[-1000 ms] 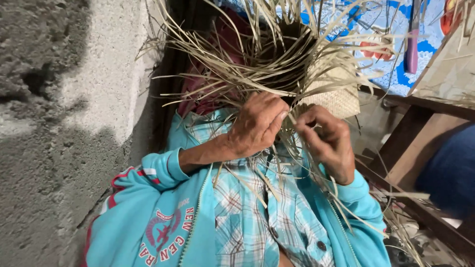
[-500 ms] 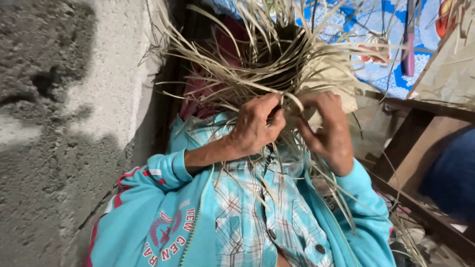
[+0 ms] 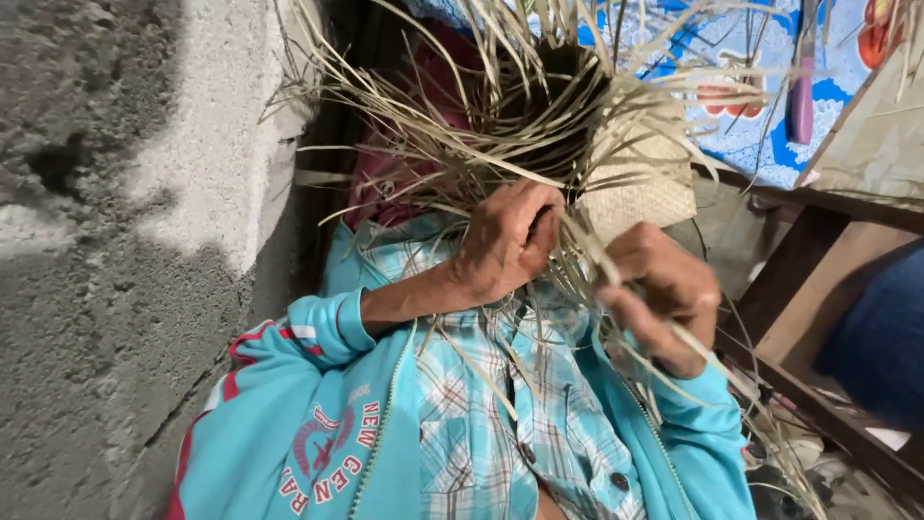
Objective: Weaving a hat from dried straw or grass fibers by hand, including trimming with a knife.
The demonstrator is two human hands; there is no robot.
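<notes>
While the concrete wall (image 3: 115, 250) fills one side of the view as before, our weaving of dry straw strips (image 3: 500, 125) rests against the turquoise jacket (image 3: 318, 433) and checked shirt (image 3: 491, 414). Our left hand (image 3: 505, 241) keeps its fingers curled shut around a bunch of strips near the woven patch (image 3: 645, 164). Our right hand (image 3: 664, 294) has dropped away from the bundle, its fingers pinched on a single strand (image 3: 587, 255), drawing it out taut for the next pass.
</notes>
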